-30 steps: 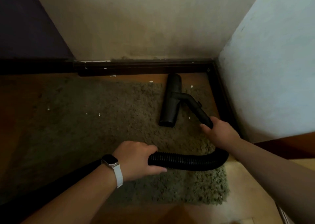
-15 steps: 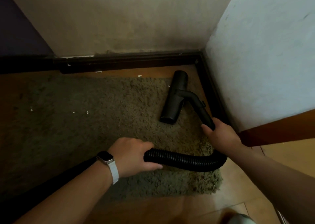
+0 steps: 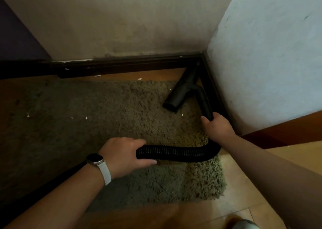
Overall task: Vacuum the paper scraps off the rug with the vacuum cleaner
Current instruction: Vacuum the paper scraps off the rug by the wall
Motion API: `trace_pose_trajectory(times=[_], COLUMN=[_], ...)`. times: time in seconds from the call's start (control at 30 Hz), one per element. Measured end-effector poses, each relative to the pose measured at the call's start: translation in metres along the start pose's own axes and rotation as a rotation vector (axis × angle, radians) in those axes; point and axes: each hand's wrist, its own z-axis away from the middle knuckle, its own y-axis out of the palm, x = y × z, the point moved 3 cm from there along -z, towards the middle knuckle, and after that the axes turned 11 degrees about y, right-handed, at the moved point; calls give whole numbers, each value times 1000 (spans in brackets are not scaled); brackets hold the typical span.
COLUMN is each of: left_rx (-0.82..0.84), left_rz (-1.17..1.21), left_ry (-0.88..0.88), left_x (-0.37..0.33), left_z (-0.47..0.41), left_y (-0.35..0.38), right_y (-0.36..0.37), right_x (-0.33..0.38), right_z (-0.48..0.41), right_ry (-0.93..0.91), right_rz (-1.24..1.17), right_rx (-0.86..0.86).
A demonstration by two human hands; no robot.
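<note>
With the right hand [image 3: 217, 127] wrapped around the stiff wand [image 3: 205, 105] and the left hand [image 3: 124, 154] gripping the bendy ribbed hose [image 3: 176, 153], the light-looking nozzle [image 3: 181, 91] sits at the rug [image 3: 104, 107]'s far right corner, scraps [image 3: 86, 118] lying well left.

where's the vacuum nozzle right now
In the head view the vacuum nozzle lies at the rug's far right corner, angled toward the baseboard corner, ahead of the right hand.
</note>
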Motion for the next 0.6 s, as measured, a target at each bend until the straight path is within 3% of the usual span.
trace_pose_trajectory(times=[0.33, 0.6], left_rx=[33, 87], left_rz=[41, 13], left_ry=[35, 58], left_x=[-4, -6], left_z=[4, 21], left_y=[-1, 0], right_y=[-6, 8], right_x=[-18, -4], right_z=[26, 40], right_ry=[6, -151], right_rz=[36, 66], right_rx=[24, 46])
